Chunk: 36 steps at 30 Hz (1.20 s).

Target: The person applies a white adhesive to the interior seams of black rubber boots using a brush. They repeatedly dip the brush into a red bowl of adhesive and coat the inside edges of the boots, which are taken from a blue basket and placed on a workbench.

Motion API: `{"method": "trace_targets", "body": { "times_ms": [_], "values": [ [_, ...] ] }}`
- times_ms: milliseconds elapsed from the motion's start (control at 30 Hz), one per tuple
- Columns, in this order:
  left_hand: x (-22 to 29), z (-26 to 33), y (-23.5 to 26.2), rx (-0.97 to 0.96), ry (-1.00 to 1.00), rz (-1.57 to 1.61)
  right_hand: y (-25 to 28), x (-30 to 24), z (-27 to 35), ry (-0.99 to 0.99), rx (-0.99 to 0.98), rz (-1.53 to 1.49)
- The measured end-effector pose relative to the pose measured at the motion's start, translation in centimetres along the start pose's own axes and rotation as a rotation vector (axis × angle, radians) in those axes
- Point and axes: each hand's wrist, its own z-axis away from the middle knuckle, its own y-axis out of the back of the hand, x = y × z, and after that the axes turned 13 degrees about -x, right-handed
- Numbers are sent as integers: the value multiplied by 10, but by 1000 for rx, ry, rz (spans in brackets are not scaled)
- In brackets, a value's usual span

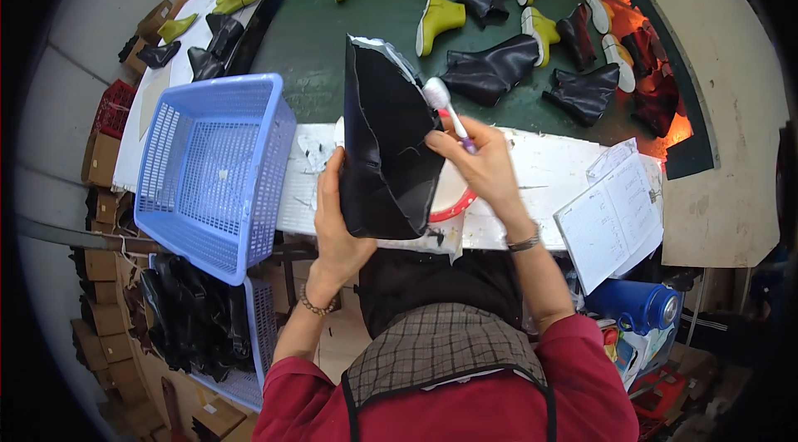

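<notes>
A black leather boot upper (374, 167) stands raised over the white bench edge, its opening toward me and whitish stuff along its upper right edge. My left hand (337, 222) is closed on its lower left side. My right hand (486, 163) is closed on a toothbrush (455, 113) with a purple and white handle. The brush's head is coated white and points up beside the upper's right edge. Thumb and fingers of that hand also seem to touch the upper. Partly hidden beneath them sits a red-rimmed bowl (455, 207) with a pale inside.
Left of me stands a blue plastic basket (270, 159); below it another holds black leather pieces (199, 317). Yellow-green boot forms (440, 22) and black uppers (492, 69) lie on the green table (324, 43). An open notebook (611, 222) and a blue flask (632, 305) are at right.
</notes>
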Motion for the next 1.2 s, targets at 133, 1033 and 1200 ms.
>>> {"method": "trace_targets", "body": {
  "times_ms": [133, 1033, 1200],
  "values": [
    [-7, 18, 20, -27, 36, -91, 39, 20, 12, 73, 112, 937],
    [6, 4, 33, 29, -101, -254, 42, -5, 2, 481, 45, 633],
    [1, -7, 30, 105, -62, -232, 28, 1, 32, 474, -61, 546]
  ]
}}
